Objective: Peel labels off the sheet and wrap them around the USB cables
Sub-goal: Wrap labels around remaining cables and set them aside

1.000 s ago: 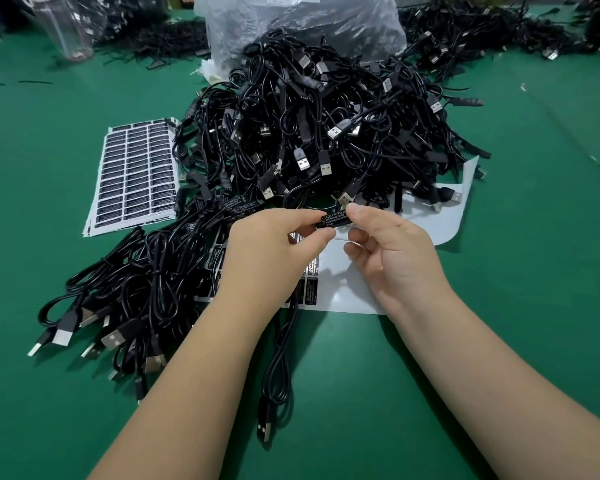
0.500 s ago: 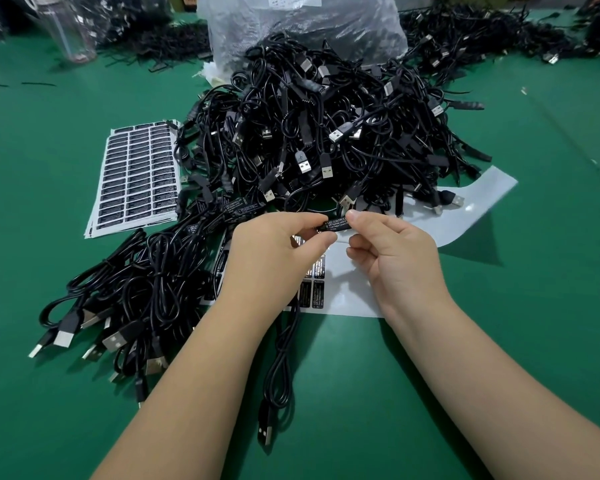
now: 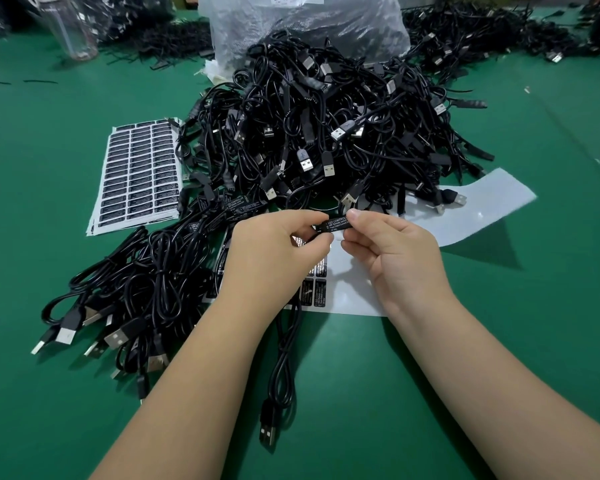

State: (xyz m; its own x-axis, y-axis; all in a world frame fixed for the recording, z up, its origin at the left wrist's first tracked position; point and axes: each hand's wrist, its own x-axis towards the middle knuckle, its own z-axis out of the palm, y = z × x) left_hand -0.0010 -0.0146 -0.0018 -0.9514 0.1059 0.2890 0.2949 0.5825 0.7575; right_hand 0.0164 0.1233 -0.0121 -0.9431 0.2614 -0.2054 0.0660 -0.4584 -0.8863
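While a full label sheet (image 3: 140,174) lies flat at the left on the green table (image 3: 534,323), the left hand (image 3: 271,258) and right hand (image 3: 395,258) meet at centre, each pinching one end of a black label (image 3: 334,223) folded around a USB cable (image 3: 283,362). That cable hangs between the forearms, its plug toward the near edge. Behind the hands rises the cable pile (image 3: 326,133), and a mostly peeled sheet (image 3: 478,206) curls off to the right.

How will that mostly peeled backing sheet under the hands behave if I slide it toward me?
The backing sheet looks thin and floppy: its far right corner curls up off the green table, so it would probably buckle rather than slide flat. The cable pile lies on its far edge and would likely drag or pin it. It seems very light.
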